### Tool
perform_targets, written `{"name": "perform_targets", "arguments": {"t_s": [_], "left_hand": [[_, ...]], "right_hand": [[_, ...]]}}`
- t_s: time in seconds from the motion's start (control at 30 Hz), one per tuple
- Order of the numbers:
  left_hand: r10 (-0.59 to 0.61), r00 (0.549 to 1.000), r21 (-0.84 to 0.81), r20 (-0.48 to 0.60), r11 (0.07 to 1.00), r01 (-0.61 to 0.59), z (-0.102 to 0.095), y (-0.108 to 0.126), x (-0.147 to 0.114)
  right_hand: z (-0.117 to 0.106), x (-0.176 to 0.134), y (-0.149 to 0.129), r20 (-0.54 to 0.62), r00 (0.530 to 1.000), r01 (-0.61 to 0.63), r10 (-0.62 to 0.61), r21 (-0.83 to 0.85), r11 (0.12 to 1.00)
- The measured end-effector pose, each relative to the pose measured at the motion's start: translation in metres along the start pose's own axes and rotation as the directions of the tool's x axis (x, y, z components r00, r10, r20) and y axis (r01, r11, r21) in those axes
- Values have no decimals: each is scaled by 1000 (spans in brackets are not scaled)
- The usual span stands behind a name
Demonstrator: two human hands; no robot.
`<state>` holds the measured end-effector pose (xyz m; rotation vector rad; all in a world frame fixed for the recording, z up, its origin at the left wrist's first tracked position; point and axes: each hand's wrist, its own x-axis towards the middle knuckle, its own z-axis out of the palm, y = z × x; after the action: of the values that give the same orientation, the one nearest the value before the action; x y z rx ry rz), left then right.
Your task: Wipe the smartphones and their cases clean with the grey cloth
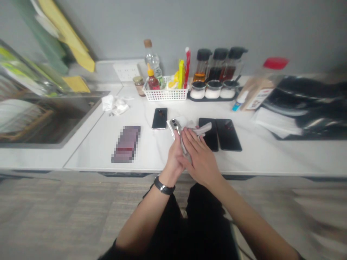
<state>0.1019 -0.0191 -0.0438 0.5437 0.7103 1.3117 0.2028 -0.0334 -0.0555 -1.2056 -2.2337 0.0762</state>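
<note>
My left hand (174,157), with a black watch on its wrist, grips a white phone (174,125) whose rear camera lenses show at the top corner. Over the phone lies my right hand (202,157), fingers together, pressing a white tissue (204,128) against it. Part of the phone is hidden beneath the fingers. Just behind my hands a dark-screened phone (159,118) rests on the counter. Two black tablet-like devices (229,134) lie side by side, close to my right hand. A pixelated purplish rectangle (127,143) sits on the left.
Crumpled tissues (116,104) lie near the sink (62,142). Along the wall stand a white basket (165,95) with bottles, dark-lidded oil bottles (201,66), and seasoning jars (213,89). A red-capped jug (260,86) and black cookware (295,101) occupy the right.
</note>
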Motion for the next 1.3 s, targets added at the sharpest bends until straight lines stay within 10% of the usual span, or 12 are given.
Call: {"name": "perform_targets", "arguments": {"t_s": [0.3, 0.57, 0.83, 1.3], "left_hand": [[255, 967, 459, 22, 857, -236, -12, 14, 3], [137, 938, 736, 317, 589, -335, -18, 30, -18], [268, 853, 800, 448, 305, -517, -9, 71, -25], [177, 810, 828, 559, -68, -557, -22, 68, -8]], "right_hand": [[-7, 14, 12, 63, 990, 117, -127, 144, 983], [-33, 35, 5, -284, 958, 102, -28, 250, 963], [-56, 31, 12, -304, 951, 165, -65, 317, 934], [-31, 19, 0, -338, 941, 144, -33, 309, 940]]}}
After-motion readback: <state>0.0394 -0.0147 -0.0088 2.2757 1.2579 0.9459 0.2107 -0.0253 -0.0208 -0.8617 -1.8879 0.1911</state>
